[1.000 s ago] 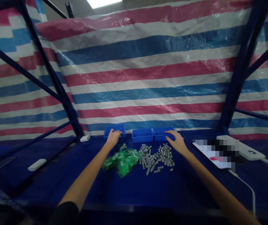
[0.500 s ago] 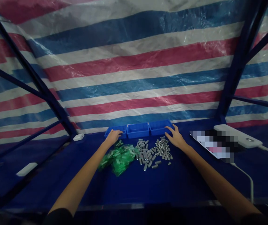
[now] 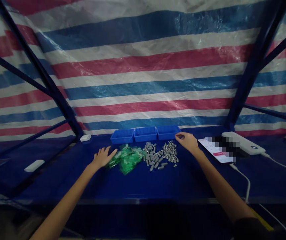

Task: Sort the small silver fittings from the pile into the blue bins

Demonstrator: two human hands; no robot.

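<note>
My left hand (image 3: 102, 157) is open, fingers spread, beside a pile of small green plastic packets (image 3: 129, 160). My right hand (image 3: 187, 141) has thumb and forefinger curled together near the front right corner of the right blue bin (image 3: 168, 134); whether anything is pinched there cannot be made out. A middle blue bin (image 3: 145, 136) and a left blue bin (image 3: 122, 138) stand in line with it. In front of them, right of the packets, lie loose grey metal cylinders (image 3: 153, 156) and a heap of smaller shiny metal pieces (image 3: 170, 151).
To the right lie a phone (image 3: 216, 151) and a white power bank (image 3: 243, 143) with white cables. Two small white objects, one a block (image 3: 85, 138) and one longer (image 3: 34, 165), are on the left. Blue frame posts and a striped tarp (image 3: 145, 90) stand behind the blue table (image 3: 133, 188).
My left hand has left the left bin, coming back and leftward beside the green packets with its fingers spread. My right hand's fingers have curled together near the right bin. The view has shifted slightly.
</note>
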